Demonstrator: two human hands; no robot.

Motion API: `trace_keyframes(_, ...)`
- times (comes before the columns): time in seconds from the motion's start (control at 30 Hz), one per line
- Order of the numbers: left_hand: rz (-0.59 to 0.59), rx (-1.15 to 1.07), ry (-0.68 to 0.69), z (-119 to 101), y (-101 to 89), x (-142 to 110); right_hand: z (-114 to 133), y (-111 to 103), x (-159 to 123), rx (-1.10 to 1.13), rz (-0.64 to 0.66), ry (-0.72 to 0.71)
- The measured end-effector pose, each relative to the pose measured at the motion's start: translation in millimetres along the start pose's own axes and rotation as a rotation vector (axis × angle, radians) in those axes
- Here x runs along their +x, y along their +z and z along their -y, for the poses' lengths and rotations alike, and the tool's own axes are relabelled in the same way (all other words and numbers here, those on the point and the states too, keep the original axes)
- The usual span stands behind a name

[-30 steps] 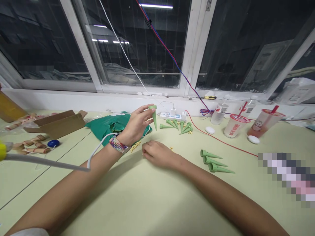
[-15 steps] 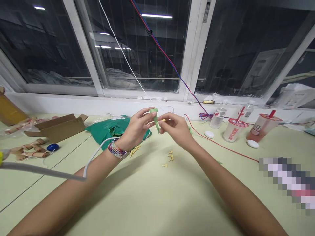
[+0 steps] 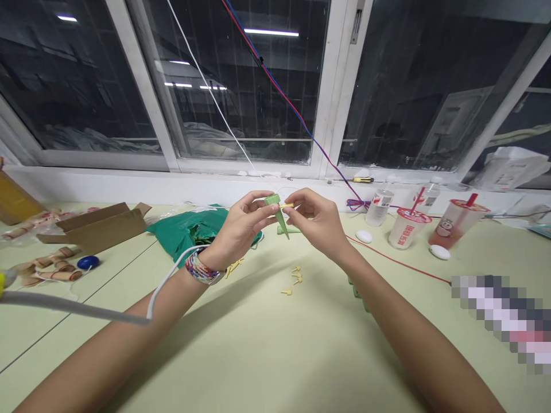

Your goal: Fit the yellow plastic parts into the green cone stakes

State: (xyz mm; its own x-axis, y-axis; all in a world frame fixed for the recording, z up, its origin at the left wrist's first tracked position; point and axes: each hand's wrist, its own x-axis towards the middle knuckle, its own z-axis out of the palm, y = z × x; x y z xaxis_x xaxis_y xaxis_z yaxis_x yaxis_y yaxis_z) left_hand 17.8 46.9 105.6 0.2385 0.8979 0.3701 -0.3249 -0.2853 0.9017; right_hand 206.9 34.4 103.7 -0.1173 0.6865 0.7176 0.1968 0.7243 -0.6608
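Note:
Between the thumb and fingers of my left hand (image 3: 247, 221) is a green tapered plastic piece (image 3: 282, 222), its wide head up and its pointed end slanting down to the right. My right hand (image 3: 316, 221) pinches a small yellow plastic peg (image 3: 287, 205), whose tip meets or nearly meets the green piece just below its head. Behind my right fingers another green piece (image 3: 289, 230) lies on the table. Below the hands, several small yellow pegs (image 3: 297, 278) are scattered, and more yellow pieces (image 3: 235, 265) lie beside my left wrist.
A green plastic bag (image 3: 189, 223) and an open cardboard box (image 3: 99, 226) stand left, near wooden toy parts with a blue ball (image 3: 88, 262). Drink cups (image 3: 407, 228), a clear bottle (image 3: 379, 206) and white round lids (image 3: 439, 252) are at right. A red cable (image 3: 400, 262) crosses the table.
The green piece has tilted, its point swinging right. My right hand has brought the yellow peg up from its lower part to near the head. Green pieces beside my right forearm have come into view.

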Motion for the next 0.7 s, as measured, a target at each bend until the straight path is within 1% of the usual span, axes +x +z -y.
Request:
trace_keyframes(0.13, -0.025, 0.008, -0.015, 0, 1.7, 0, 0, -1, 0, -0.038, 0.01, -0.014)
trace_keyframes(0.3, 0.0, 0.009, -0.027, 0, 2.0, 1, -3, -4, 1, -0.096, -0.01, -0.048)
trace_keyframes(0.4, -0.006, 0.01, -0.042, 0, 2.4, 1, -4, -7, 3, -0.129, -0.022, -0.055)
trace_keyframes(0.53, -0.049, 0.022, -0.058, 0, 4.0, 0, -4, -9, 3, -0.155, -0.003, -0.077)
trace_keyframes(0.7, -0.058, 0.042, -0.043, 1, 3.9, -1, -2, -11, 2, -0.203, 0.041, -0.104)
